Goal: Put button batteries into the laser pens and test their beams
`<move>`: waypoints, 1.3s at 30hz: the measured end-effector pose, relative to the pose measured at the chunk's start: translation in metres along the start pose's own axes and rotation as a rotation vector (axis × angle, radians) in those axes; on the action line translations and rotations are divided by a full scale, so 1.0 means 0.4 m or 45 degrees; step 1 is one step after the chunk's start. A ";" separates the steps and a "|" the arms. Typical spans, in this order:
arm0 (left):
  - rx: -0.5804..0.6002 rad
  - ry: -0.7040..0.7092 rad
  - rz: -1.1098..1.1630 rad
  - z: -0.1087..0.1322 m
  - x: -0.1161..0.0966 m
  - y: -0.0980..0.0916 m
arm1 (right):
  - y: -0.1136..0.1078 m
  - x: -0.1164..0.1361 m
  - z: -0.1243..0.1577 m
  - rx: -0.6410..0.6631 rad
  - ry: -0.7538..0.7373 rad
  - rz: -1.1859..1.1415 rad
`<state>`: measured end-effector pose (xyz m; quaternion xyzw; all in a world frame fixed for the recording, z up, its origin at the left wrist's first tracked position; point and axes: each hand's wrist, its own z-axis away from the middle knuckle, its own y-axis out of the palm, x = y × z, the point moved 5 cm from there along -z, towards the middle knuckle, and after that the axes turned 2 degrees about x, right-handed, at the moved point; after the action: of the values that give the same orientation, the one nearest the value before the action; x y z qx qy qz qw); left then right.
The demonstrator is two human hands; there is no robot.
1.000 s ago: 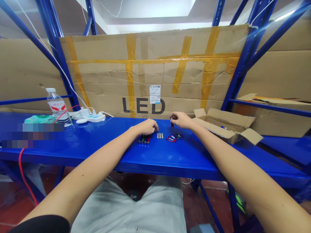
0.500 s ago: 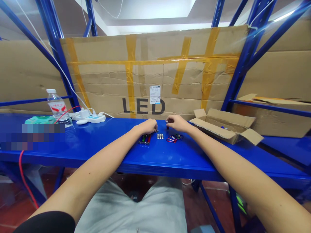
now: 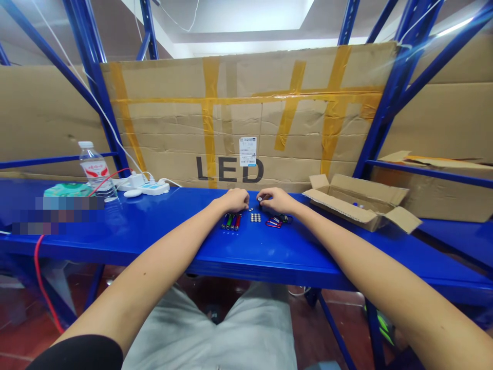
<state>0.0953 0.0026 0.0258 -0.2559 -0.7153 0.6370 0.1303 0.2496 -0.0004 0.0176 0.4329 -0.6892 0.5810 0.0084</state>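
Note:
My right hand (image 3: 275,199) pinches a small dark cylinder (image 3: 260,202) with a round silver end turned towards me. Just to its left, my left hand (image 3: 235,199) rests low on the table with fingers curled together; what they hold, if anything, is hidden. Beside those fingertips lie tiny silver button cells (image 3: 251,209). A neat block of similar silver button cells (image 3: 255,218) sits between and nearer than the hands. Below my left wrist stand out slim coloured metal tubes (image 3: 231,222) in a row, blue, green and red. Red and dark carabiners (image 3: 273,222) lie below my right hand.
An open cardboard box (image 3: 346,203) with small items inside stands on the right of the blue table (image 3: 154,221). At left are a water bottle (image 3: 96,172), a teal pack (image 3: 69,190) and a power strip (image 3: 152,188). A large cardboard sheet (image 3: 165,133) forms the back.
My right hand has moved left, closer to my left hand, and the cylinder's silver end now faces me more. My left hand has stayed almost in place. The view has shifted slightly.

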 end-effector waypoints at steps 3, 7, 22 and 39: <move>-0.310 0.142 0.083 0.012 -0.023 -0.032 | 0.004 -0.004 -0.004 -0.013 -0.005 -0.044; -0.472 0.420 0.121 0.019 -0.062 -0.035 | 0.014 -0.009 -0.009 -0.004 0.004 -0.227; -0.257 0.298 -0.110 0.033 -0.037 -0.017 | 0.002 -0.013 -0.004 0.085 -0.029 -0.174; 0.054 0.217 -0.059 -0.002 -0.046 0.031 | 0.000 0.035 0.009 0.094 -0.039 -0.005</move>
<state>0.1135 -0.0056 0.0165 -0.2897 -0.6937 0.6249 0.2108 0.2428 -0.0115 0.0236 0.4430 -0.6666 0.5992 -0.0170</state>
